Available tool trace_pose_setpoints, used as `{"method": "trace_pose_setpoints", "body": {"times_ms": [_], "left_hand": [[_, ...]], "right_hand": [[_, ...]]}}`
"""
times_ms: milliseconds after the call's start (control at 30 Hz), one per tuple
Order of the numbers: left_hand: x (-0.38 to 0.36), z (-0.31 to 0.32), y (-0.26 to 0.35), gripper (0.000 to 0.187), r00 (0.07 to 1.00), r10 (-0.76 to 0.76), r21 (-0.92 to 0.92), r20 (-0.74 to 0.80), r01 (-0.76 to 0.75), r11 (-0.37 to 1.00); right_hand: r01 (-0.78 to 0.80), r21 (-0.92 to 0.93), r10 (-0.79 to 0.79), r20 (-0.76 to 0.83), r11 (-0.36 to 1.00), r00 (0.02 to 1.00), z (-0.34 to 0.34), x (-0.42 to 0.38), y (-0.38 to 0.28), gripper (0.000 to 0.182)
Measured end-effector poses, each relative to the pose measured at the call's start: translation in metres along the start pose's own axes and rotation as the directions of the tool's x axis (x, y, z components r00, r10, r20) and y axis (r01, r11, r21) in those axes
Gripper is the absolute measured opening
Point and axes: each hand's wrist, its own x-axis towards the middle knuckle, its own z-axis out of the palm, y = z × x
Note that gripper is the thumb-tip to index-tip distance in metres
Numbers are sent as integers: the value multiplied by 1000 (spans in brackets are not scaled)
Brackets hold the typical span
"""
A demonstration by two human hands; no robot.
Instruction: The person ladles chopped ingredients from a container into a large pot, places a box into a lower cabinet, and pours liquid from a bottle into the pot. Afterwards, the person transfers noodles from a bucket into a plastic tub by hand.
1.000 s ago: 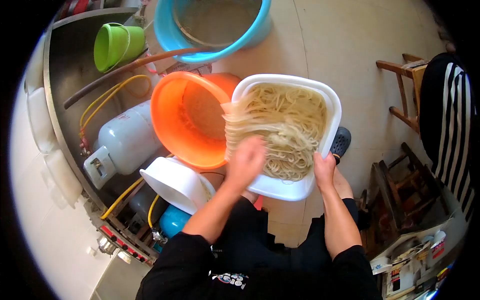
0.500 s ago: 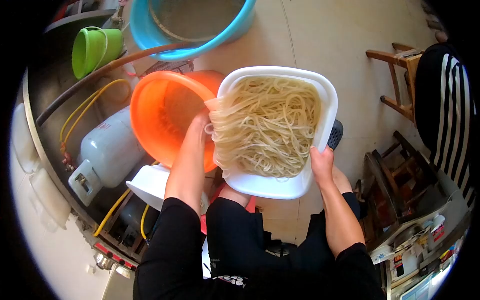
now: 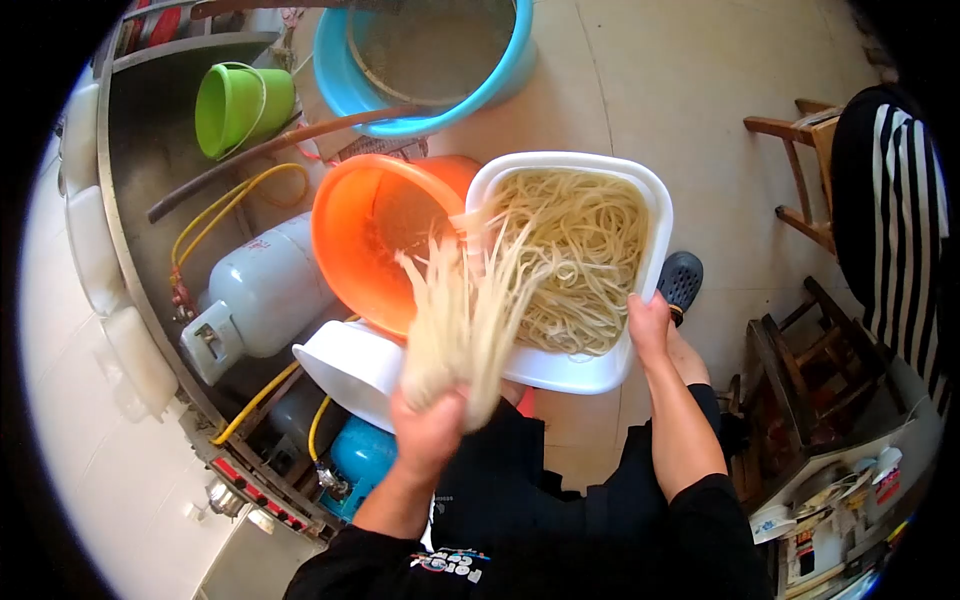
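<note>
A bunch of pale noodles (image 3: 455, 330) is clenched in my left hand (image 3: 430, 430), lifted and blurred by motion, its strands fanning away from my fist. My right hand (image 3: 650, 322) grips the near right rim of a white plastic tub (image 3: 655, 230), thumb on top. More noodles (image 3: 580, 250) lie tangled inside the tub, which sits above my legs. Left of the tub stands an orange bucket (image 3: 345, 240), tilted in view, its inside partly visible. A second white tub (image 3: 350, 365) is beside my left forearm, partly hidden behind the noodles.
A large blue basin (image 3: 425, 120) holds cloudy liquid at the far side. A green bucket (image 3: 240, 105), a grey gas cylinder (image 3: 270, 285) with a yellow hose and a blue cylinder (image 3: 362, 455) are on the left. Wooden stools (image 3: 825, 150) and a person in striped trousers (image 3: 905, 230) are right.
My left hand has pulled back from the tub's left side toward my body, lifting a bunch of noodles. My right hand keeps its grip on the tub. The view has shifted slightly.
</note>
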Motion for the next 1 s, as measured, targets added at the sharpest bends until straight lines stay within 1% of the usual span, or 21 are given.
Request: {"method": "trace_pose_setpoints", "body": {"times_ms": [67,133,200,267,300,333,367,400,433,500,533,567,600,667,700,733,800,833,900,933,1000], "left_hand": [[-6,15,3,35,990,-44,167,133,21,986],[20,31,-14,28,867,30,492,498,-311,813],[63,37,-66,25,860,106,487,500,-380,786],[84,21,-77,21,891,202,512,406,-404,758],[100,-1,-99,27,924,292,632,246,-381,674],[123,-28,-119,35,909,408,746,86,-330,578],[151,-52,-131,47,985,-83,609,-153,160,777],[178,-68,-145,60,768,-585,356,-260,640,681],[198,-75,-148,60,767,-586,356,-261,641,680],[233,-72,-169,77,558,-804,170,205,789,591],[237,-75,-178,70,574,-805,139,151,794,592],[245,-62,-175,70,566,-808,143,165,797,587],[259,-45,-178,64,531,-822,59,206,831,552],[279,-17,-151,51,492,-833,-118,253,870,478],[281,-12,-149,46,472,-837,-203,276,880,429],[280,-12,-150,46,470,-838,-203,275,881,428],[276,-16,-148,32,621,-718,-122,315,776,618],[273,-24,-149,32,626,-718,-123,306,773,622],[260,-47,-149,24,831,-539,52,139,537,842],[245,-54,-140,24,838,-530,56,129,527,848],[198,-65,-116,23,972,-234,-21,-28,233,972]], "right_hand": [[2,47,-4,39,999,999,-1,-4,-11,23],[-36,47,34,57,998,998,-6,-11,-26,23],[-62,36,60,73,997,996,-8,-8,-26,22],[48,46,-49,13,998,999,0,-8,-12,22],[-6,20,5,55,1000,998,-6,-12,-26,22],[-7,20,6,56,1000,998,-6,-15,-35,22],[-36,80,31,65,996,997,-6,-18,-41,21],[-65,131,55,75,989,996,-7,-19,-41,21],[-66,130,56,75,989,996,-2,-18,-35,21],[30,114,-30,-3,993,1000,2,-11,-16,22],[28,113,-28,-2,993,1000,2,-12,-23,22],[-15,104,12,28,994,1000,0,-15,-36,23],[-62,85,58,48,994,997,-5,-16,-38,23],[-64,100,59,45,993,997,-5,-13,-34,24],[-30,34,29,28,999,999,-5,-13,-36,25],[7,-31,-6,15,1000,1000,-5,-13,-37,25],[32,-5,-32,0,999,999,-3,-13,-36,25],[55,20,-55,-16,998,998,-3,-14,-34,25],[14,32,-14,1,999,1000,-3,-13,-32,25],[-27,34,27,11,999,1000,-3,-11,-30,25],[8,21,-8,5,1000,1000,-1,-8,-24,24]]}}
